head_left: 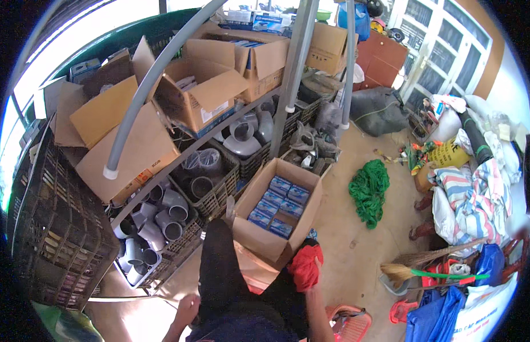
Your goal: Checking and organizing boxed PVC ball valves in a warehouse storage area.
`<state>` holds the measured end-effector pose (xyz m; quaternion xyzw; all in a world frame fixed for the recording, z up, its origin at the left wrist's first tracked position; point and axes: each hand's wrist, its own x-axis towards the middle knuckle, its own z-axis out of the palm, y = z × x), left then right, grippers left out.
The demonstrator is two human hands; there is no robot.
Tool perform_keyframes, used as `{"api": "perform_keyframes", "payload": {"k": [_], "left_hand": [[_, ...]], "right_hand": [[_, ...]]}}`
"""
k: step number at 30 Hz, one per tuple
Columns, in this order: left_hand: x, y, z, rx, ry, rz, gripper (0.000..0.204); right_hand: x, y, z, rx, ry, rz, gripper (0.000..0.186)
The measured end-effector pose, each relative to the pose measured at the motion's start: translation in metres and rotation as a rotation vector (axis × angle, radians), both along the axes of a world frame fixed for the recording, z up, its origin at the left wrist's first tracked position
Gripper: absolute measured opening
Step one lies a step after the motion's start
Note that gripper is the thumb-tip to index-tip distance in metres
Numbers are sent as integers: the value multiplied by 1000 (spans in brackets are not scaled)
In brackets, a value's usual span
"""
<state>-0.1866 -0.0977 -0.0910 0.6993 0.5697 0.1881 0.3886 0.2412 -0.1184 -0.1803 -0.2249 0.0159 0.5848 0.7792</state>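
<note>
My right hand (pixel 315 276) grips a bunched red cloth (pixel 303 267), held beside the near right corner of an open cardboard box (pixel 253 236). Inside that box lie several small blue-and-white boxes (pixel 270 199) in rows, with a gap near the front. My left hand (pixel 188 308) hangs low to the left of my leg, its fingers curled in and nothing visible in them. The cardboard box stands in front of my knees. A small blue item (pixel 312 233) shows just beyond the red cloth.
Crates of grey pipe fittings (pixel 168 219) line the left under a rack with open cartons (pixel 202 85). Grey metal posts (pixel 293 68) rise ahead. On the floor at right lie green netting (pixel 369 194), a broom (pixel 399 273), a red basket (pixel 350 325) and stacked sacks (pixel 467 199).
</note>
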Motion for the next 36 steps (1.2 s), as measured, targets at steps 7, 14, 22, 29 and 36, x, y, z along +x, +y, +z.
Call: {"api": "perform_keyframes", "payload": {"k": [7, 14, 22, 29, 36], "left_hand": [[105, 44, 74, -139, -664, 32, 34], [177, 14, 92, -926, -1413, -160, 56], [163, 48, 92, -1015, -1329, 93, 44], [169, 54, 75, -857, -1198, -33, 41], [178, 58, 83, -906, -1233, -35, 63]], "right_hand": [[-90, 20, 182, 52, -66, -41, 45], [-139, 3, 207, -200, -888, -287, 40], [-123, -7, 240, 211, -1870, 44, 49], [-123, 6, 203, 224, -1473, 101, 67], [-118, 12, 245, 231, -1730, 346, 90]]}}
